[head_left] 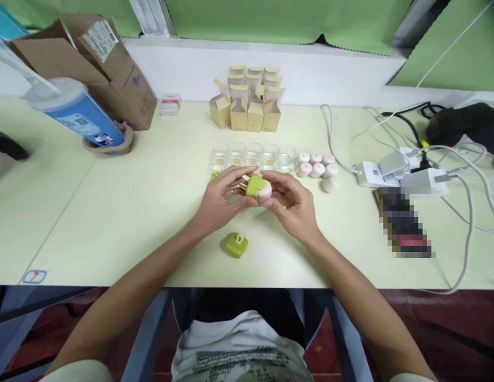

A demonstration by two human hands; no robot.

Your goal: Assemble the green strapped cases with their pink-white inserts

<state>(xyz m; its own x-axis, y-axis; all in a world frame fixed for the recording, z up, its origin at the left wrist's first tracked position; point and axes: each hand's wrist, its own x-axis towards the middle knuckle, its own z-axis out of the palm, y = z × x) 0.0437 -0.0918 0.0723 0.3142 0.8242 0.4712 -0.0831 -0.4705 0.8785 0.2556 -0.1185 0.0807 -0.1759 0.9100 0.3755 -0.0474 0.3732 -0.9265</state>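
Note:
Both hands meet over the middle of the pale green table (123,212). My left hand (221,199) and my right hand (292,204) pinch one small piece between them: a green cap (253,186) joined to a pale pink rounded part (265,191). Fingers of both hands are closed on it. A second green cap (235,244) with a small loop on top lies on the table just below my left wrist. Behind the hands stands a row of clear plastic cups (252,155). Several pale pink rounded pieces (318,167) lie to the right of my right hand.
Small tan cardboard boxes (249,101) stand stacked at the back. A brown carton (111,63) and a blue cylinder (77,111) sit at the back left. A power strip with adapters (393,172), tangled cables (461,159) and a dark flat object (406,223) lie at the right.

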